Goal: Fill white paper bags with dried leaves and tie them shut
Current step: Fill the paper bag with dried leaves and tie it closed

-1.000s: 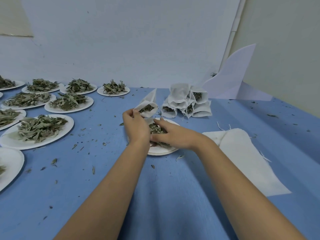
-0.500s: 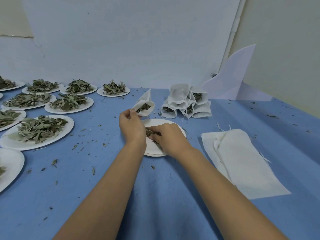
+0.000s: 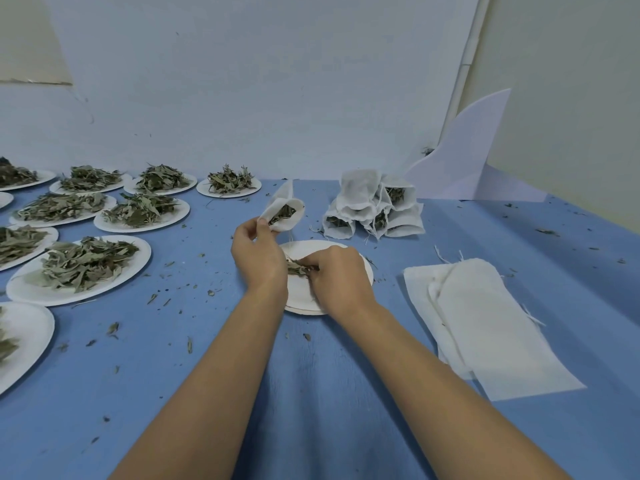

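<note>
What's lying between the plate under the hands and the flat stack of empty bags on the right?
Between the plate and the flat bags, only blue table with a few leaf crumbs, as the head view shows.

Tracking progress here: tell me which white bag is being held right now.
The open bag pinched by the left hand, leaves showing in its mouth. The filled bags lie piled on the table; the empty bags lie flat at right.

My left hand: bare, with a short, plain thumbnail.
My right hand: bare to the wrist.
My left forearm: bare down to the view's lower edge.
My right forearm: bare along its whole visible length.
</note>
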Demonstrator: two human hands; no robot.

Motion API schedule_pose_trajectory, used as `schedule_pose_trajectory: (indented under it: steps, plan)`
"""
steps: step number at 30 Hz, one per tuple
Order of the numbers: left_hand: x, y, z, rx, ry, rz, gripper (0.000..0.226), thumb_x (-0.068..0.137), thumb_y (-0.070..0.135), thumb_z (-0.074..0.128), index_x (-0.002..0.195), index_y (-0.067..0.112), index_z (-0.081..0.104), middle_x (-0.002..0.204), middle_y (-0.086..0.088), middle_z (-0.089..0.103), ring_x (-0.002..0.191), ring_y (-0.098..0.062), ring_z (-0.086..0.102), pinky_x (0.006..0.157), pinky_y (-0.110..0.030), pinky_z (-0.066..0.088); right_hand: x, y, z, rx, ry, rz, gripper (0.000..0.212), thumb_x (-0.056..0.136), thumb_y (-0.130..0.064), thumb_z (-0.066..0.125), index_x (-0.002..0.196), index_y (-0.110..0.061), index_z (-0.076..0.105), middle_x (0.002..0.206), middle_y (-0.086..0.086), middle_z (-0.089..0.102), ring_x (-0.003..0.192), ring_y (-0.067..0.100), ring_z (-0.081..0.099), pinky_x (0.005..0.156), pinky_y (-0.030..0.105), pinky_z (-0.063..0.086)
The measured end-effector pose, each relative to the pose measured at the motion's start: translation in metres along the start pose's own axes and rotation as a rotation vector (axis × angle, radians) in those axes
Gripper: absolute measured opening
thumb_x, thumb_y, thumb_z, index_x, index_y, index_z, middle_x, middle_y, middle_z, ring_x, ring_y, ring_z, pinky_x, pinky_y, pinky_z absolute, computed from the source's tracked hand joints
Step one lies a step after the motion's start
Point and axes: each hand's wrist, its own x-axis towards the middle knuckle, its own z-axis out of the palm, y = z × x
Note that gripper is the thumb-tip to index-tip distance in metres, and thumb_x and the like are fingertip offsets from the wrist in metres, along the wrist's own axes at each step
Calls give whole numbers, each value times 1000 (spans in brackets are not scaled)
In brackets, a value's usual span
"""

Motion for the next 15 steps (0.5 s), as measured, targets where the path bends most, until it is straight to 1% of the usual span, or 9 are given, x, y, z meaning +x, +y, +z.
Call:
schedule_pose_trajectory:
  steps: [2,3,4,6,7,8,10,12,15]
  plan:
    - [2,0,-1,-4,-12,7,16,98,16,51,84,20,59,103,-6,65,104,-22,63,96,-33,50,0,1,-4,123,43,52,34,82,4,54,100,-14,75,90,10,73,76,22,58,64,23,44]
    - [2,0,-2,3,-21,10,13,97,17,53,86,19,61,101,-5,66,105,-22,63,97,-34,49,2,2,-8,228,60,114,32,83,4,56,99,-15,76,84,9,73,67,17,55,58,19,43]
    - [2,-1,-2,9,-30,8,11,96,17,55,88,20,63,101,-3,67,106,-21,63,98,-35,49,5,4,-13,346,73,184,29,82,2,60,99,-15,76,77,6,73,61,12,54,55,19,45]
    - [2,-1,-3,3,-49,-3,8,94,19,58,92,18,66,105,-4,69,108,-20,62,100,-36,48,8,10,-25,538,80,288,24,80,-1,68,97,-15,76,64,-9,69,51,-1,56,52,13,47]
    - [2,-2,-2,8,-54,-6,9,94,19,59,95,17,68,107,-4,69,109,-20,62,100,-37,48,9,13,-31,608,78,311,21,78,-3,72,93,-17,76,61,-15,66,51,-6,56,54,10,47]
    - [1,-2,-2,23,-56,-5,12,94,19,59,100,15,69,108,-5,70,109,-20,63,99,-37,49,10,14,-36,680,73,321,21,76,-4,75,88,-21,76,64,-16,67,56,-4,59,62,10,49]
    - [0,-2,-2,43,-68,3,18,94,19,59,106,11,70,109,-6,70,108,-20,63,99,-38,49,9,14,-42,814,54,310,26,75,-4,76,77,-30,74,74,-7,72,69,6,64,76,20,53]
    - [-2,-3,-2,70,-93,30,21,95,19,58,109,9,70,108,-5,70,106,-20,63,97,-35,50,9,11,-44,887,26,283,28,75,-2,76,74,-30,73,75,-5,73,71,9,65,76,21,54]
    - [-3,-3,-2,131,-100,86,23,95,20,58,112,11,70,107,-2,70,103,-17,64,90,-28,50,10,8,-45,916,13,274,27,76,-1,75,77,-28,73,75,-4,74,71,11,65,76,23,55]
